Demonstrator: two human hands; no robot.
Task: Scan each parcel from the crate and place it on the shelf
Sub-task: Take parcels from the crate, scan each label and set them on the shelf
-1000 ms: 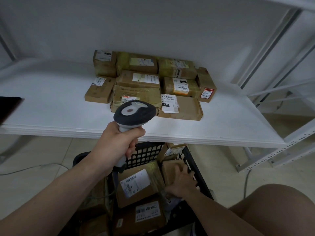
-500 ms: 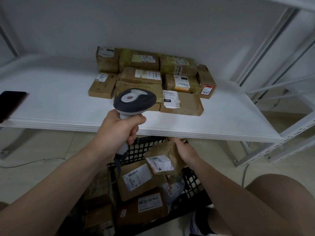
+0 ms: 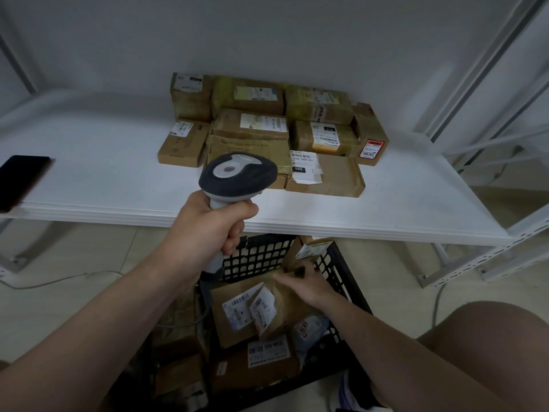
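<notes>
**A:** L hand (image 3: 208, 230)?
**B:** Clamped round the scanner (image 3: 237, 176) grip, held up in front of the shelf (image 3: 104, 185) edge. Scanner head points away from me, toward the stack (image 3: 258, 126).

**A:** R hand (image 3: 306, 283)?
**B:** Down in the crate (image 3: 344, 281), far right side. Fingers (image 3: 285, 276) curl over the top edge of a parcel (image 3: 283, 310), so I'm gripping it.

**A:** How's the parcel sitting?
**B:** Tilted, label facing left and toward me. It leans on a flat pkg (image 3: 228, 322) w/ a white label.

**A:** Is it out of the crate?
**B:** No, it's inside, below the rim and right under my R hand. It's well below the scanner, not in front of its head.

**A:** What else is in there?
**B:** A near pkg (image 3: 267, 352) w/ a barcode label, closer to me. A corner box (image 3: 312, 251) is propped at the far right. There are darker ones on the left, but I can't make those out.

**A:** And the shelf?
**B:** The stack is brown boxes at the back middle, against the wall, labels up, two layers in places. A black phone (image 3: 20, 179) lies at the left edge, well apart from them.

**A:** Anything else?
**B:** My knee (image 3: 490, 352), bottom right, beside the crate.
</notes>
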